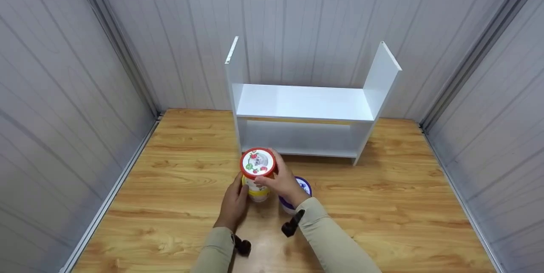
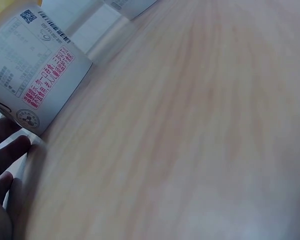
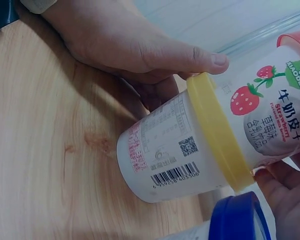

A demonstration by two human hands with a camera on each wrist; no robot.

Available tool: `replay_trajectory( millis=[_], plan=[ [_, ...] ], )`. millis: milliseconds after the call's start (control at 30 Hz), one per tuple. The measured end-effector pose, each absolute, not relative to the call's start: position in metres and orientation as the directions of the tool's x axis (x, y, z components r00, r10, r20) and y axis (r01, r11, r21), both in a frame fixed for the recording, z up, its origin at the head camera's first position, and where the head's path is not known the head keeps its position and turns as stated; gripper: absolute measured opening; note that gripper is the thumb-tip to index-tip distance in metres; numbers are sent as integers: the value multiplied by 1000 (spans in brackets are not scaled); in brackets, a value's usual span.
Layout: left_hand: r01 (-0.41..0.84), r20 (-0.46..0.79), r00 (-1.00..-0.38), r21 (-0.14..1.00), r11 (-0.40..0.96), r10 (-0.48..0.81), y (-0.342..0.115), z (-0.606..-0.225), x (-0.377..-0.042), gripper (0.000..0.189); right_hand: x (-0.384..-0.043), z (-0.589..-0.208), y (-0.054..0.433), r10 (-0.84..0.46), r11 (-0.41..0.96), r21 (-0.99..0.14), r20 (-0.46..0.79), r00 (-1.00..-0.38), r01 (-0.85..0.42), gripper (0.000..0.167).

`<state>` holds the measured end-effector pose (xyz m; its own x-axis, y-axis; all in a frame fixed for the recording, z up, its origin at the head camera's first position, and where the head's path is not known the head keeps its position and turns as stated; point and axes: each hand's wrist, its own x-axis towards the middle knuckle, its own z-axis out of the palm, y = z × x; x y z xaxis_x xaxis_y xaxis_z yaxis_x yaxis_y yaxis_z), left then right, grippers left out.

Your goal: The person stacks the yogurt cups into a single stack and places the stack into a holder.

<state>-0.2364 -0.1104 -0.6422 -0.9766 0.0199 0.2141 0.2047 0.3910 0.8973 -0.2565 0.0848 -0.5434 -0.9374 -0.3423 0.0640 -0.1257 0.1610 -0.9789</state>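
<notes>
A paper cup with a red lid [image 1: 258, 162] and strawberry print stands on top of a yellow-lidded cup [image 3: 162, 145]. My right hand [image 1: 284, 178] grips the red-lidded cup from the right, thumb on the near side. My left hand [image 1: 233, 200] holds the yellow-lidded cup from its left; its thumb lies at the yellow rim and the other fingers curl beside the cup, partly hidden. A blue-lidded cup [image 1: 303, 185] stands to the right, partly covered by my right hand and wrist.
Behind the cups stands a white two-level shelf [image 1: 304, 102] with upright side panels. The wooden table [image 1: 178, 171] reaches panelled walls [image 1: 289, 22] at the back and sides.
</notes>
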Motion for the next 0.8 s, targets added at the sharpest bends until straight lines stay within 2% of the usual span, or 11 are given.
replay_trajectory(
  millis=[100, 200, 367, 600, 800],
  plan=[
    [202, 214, -977, 892, 405, 17, -109, -642, -237, 58, -257, -544, 94, -369, 130, -983, 71, -927, -127, 123],
    [202, 210, -977, 891, 406, 25, -108, -642, -237, 60, -257, -544, 107, -373, 94, -983, 113, -921, -159, 123],
    [185, 194, -981, 896, 403, 18, -108, -642, -237, 59, -257, -547, 133, -341, 51, -970, 206, -917, -237, 110],
    [165, 180, -984, 895, 415, 4, -109, -640, -237, 58, -254, -558, 162, -293, 40, -960, 254, -922, -277, 88],
    [143, 160, -987, 900, 412, -6, -110, -642, -235, 58, -249, -572, 173, -283, 36, -960, 257, -924, -278, 82]
  ],
)
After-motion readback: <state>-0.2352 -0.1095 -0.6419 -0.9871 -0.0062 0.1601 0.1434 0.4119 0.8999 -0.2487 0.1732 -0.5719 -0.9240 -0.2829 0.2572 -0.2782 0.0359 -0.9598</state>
